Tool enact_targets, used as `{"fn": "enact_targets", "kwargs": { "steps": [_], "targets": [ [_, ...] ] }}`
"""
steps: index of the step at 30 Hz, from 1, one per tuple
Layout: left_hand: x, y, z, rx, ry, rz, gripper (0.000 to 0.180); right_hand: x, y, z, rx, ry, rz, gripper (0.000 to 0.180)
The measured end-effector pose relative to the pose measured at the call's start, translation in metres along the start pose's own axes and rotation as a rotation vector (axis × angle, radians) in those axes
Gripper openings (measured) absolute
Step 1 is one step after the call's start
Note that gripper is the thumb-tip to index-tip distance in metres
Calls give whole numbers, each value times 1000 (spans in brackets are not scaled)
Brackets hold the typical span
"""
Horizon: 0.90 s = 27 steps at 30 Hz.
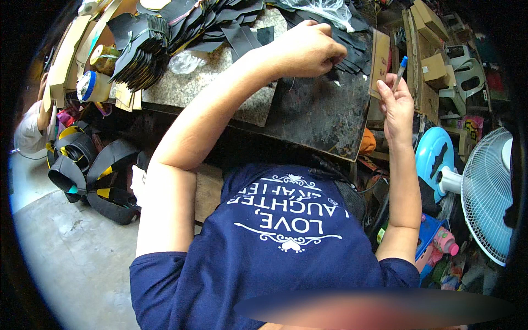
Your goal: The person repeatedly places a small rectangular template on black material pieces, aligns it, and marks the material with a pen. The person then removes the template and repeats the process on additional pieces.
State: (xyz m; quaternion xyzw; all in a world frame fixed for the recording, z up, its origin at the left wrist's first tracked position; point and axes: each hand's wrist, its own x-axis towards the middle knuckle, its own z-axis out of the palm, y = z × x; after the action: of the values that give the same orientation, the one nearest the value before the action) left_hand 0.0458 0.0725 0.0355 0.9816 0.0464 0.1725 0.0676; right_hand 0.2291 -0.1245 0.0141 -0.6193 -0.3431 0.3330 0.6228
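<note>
My right hand [397,104] is raised beyond the table's right edge, its fingers closed round a pen [400,72] with a blue cap pointing up. A tan cardboard strip [379,61] stands right by the thumb; whether the hand also grips it I cannot tell. Over the dark worktable [324,113] my left hand [311,50] is bent at the wrist with curled fingers. Anything pinched at its fingertips is hidden. Flat black cut pieces [352,52] lie scattered beside and beyond that hand.
Bundled black pieces [144,52], a clear plastic bag [324,12] and a blue-rimmed jar [93,86] sit on the table. Black and yellow curved straps [102,170] lie on the floor at left. A fan [489,190] and cardboard boxes [437,71] stand to the right.
</note>
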Motion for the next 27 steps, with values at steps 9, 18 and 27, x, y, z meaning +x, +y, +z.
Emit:
{"fn": "enact_targets", "kwargs": {
  "steps": [9,18,27],
  "targets": [
    [-48,21,9,43,172,-110,35,0,0,13,-57,-138,-105,31],
    [-73,61,17,158,-22,-352,32,-3,-7,46,-104,-281,-201,45],
    [-73,66,18,132,81,-347,25,-11,4,66,-530,-313,-131,35]
  ]
}}
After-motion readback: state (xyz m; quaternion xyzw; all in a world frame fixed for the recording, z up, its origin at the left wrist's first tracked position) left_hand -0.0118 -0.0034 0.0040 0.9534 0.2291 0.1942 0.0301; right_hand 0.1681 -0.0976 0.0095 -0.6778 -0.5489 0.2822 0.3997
